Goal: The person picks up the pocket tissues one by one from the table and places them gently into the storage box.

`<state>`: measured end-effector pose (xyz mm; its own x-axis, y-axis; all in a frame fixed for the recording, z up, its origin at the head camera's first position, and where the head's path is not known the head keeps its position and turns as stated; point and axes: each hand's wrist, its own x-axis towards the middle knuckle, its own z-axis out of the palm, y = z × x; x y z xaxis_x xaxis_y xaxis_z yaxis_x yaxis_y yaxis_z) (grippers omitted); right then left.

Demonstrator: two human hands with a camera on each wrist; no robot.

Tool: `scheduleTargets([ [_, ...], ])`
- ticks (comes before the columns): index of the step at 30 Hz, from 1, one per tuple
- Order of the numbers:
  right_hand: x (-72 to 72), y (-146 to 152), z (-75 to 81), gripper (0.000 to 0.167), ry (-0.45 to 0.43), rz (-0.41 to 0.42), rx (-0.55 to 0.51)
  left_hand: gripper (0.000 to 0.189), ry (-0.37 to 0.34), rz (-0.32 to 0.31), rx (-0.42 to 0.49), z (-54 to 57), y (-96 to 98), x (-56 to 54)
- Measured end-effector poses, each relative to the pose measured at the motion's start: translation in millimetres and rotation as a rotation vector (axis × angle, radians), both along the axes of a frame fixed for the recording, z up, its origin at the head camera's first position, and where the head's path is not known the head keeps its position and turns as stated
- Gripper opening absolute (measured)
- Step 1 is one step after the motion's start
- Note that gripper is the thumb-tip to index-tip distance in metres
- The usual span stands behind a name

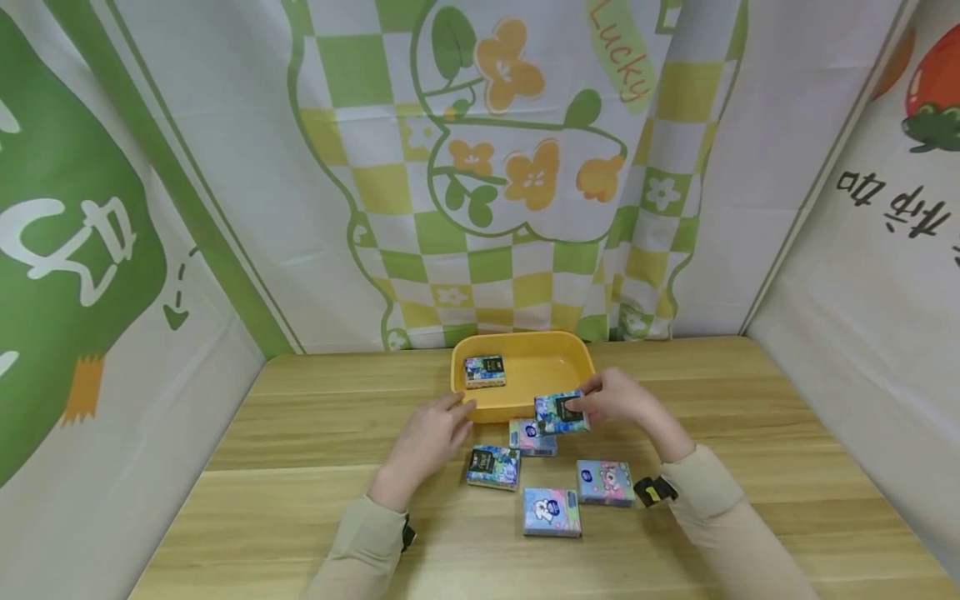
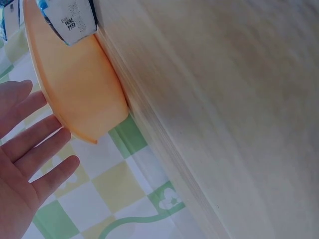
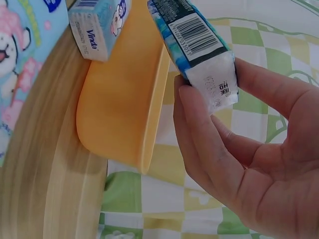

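Observation:
My right hand (image 1: 618,398) pinches a dark-blue floral tissue pack (image 1: 551,412) between thumb and fingers, held just over the front edge of the yellow bin (image 1: 517,411). In the right wrist view the barcode side and white end of that held pack (image 3: 197,37) show. My left hand (image 1: 423,442) is at the bin's front-left corner, its fingers extended by the rim and holding nothing. Inside the bin, at the left, lies another floral pack (image 1: 485,372). A pale-blue Vinda tissue pack (image 1: 534,439) sits in front of the bin, partly hidden under the held one.
On the wooden table (image 1: 300,467) lie a floral pack (image 1: 493,467) near my left hand, a pale cartoon pack (image 1: 551,512) nearest me, and a pink-and-blue cartoon pack (image 1: 606,482) near my right wrist. A checkered curtain (image 1: 480,275) hangs right behind the bin.

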<state>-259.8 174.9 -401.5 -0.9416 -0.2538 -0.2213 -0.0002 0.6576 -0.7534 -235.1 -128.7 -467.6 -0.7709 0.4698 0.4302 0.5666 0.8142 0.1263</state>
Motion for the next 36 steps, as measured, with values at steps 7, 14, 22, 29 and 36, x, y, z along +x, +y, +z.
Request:
scheduleTargets([
  [7,-11.4,-0.1,0.8,0.037,0.002,-0.001,-0.007,0.034,0.000,-0.002,0.005,1.8,-0.6,0.5],
  [14,-19.2,-2.8,3.8,0.034,0.007,-0.016,0.016,0.034,0.001,-0.002,0.004,1.0,-0.6,-0.4],
  [22,-29.7,-5.9,6.5,0.028,0.010,-0.025,0.034,0.034,0.012,-0.002,-0.009,0.2,-0.8,-0.1],
  [29,-36.6,-8.3,8.4,0.027,-0.002,-0.031,0.041,0.034,0.021,-0.001,-0.011,-1.2,-1.0,-0.1],
  [36,-42.1,-12.0,12.4,0.025,-0.018,-0.031,0.050,0.033,0.016,-0.002,-0.009,-1.2,-1.3,-0.4],
])
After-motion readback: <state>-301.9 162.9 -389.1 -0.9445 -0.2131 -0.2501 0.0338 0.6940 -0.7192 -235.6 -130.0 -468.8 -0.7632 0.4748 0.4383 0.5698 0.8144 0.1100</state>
